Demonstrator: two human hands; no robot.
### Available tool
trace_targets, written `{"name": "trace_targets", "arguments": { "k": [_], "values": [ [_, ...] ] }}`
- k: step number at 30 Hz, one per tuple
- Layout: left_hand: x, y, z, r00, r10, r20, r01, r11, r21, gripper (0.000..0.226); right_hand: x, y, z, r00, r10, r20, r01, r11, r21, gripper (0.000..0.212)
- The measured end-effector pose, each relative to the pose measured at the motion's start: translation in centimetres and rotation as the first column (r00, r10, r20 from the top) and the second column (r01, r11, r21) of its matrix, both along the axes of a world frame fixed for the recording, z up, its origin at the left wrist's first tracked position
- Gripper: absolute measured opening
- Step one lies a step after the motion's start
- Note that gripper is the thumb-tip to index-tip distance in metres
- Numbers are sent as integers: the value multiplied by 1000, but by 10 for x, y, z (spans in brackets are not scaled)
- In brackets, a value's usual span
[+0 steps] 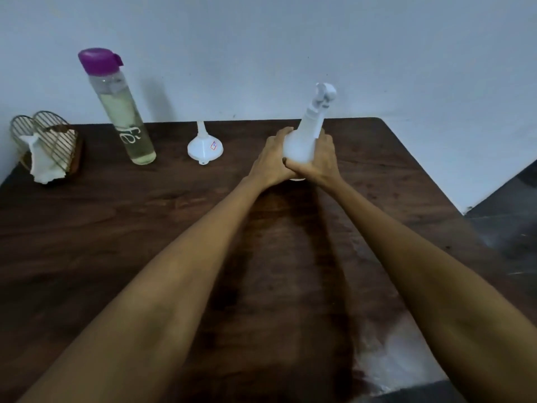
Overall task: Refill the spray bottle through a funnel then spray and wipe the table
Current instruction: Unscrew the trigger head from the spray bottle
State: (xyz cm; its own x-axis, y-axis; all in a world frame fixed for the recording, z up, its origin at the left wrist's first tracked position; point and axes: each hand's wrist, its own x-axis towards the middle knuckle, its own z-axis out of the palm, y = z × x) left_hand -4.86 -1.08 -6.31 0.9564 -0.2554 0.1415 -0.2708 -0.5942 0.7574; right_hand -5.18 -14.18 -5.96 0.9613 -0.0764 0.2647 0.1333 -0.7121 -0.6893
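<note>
Two hands meet round the body of a white spray bottle (302,141), which stands upright toward the far edge of a dark wooden table (145,242), its base just showing below the palms. The left hand (270,161) wraps the bottle from its left side with curled fingers; the right hand (322,158) wraps it from the right in the same way, and the heels of the two hands touch in front. The trigger head (325,96) is on the neck, so the bottle is not yet opened. A white funnel (205,146) rests mouth-down on the table to the left of the bottle, well apart from it. Farther left stands a tall clear bottle (123,112) with a purple cap (100,60), partly filled with pale liquid. At the far left corner, a wire holder (43,141) carries white tissue (40,167).

The step in hand appears to be the opening one: securing the bottle before refilling. The next move likely calls for one hand to steady the body while the other shifts up to the collar and unscrews the trigger head, after which the funnel must be turned over and seated in the neck.
</note>
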Motion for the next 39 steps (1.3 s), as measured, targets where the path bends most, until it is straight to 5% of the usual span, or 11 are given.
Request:
{"name": "trace_targets", "arguments": {
  "k": [8, 16, 19, 23, 28, 31, 36, 39],
  "values": [
    [-88, 0, -1, 998, 36, 54, -32, 997, -64, 85, -85, -8, 1, 996, 92, 0, -92, 994, 59, 83],
    [-184, -1, -6, 997, 43, 69, -40, 998, -48, 89, -170, -15, 9, 986, 156, -67, -163, 978, -129, 87],
    [-207, -8, -5, 996, 57, 63, -54, 997, -49, 84, -194, -19, 7, 989, 128, -79, -133, 989, -69, 83],
    [-218, -14, -6, 999, 45, 26, -46, 998, 41, 95, -210, -21, 9, 988, 105, -112, -106, 994, -4, 85],
    [-219, -16, -1, 998, 57, -18, -52, 974, 220, 107, -215, -45, 29, 946, 181, -269, -227, 962, -152, 97],
    [-215, -18, 8, 996, 84, -28, -76, 970, 232, 112, -215, -68, 50, 922, 185, -341, -219, 974, -64, 104],
    [-208, -35, 22, 995, 91, 42, -91, 996, 2, 84, -217, -59, 80, 957, 223, -185, -192, 966, 174, 76],
    [-205, -45, 18, 993, 116, 16, -115, 992, -44, 62, -214, -35, 90, 981, 188, -37, -179, 969, 172, 45]
  ]
}}
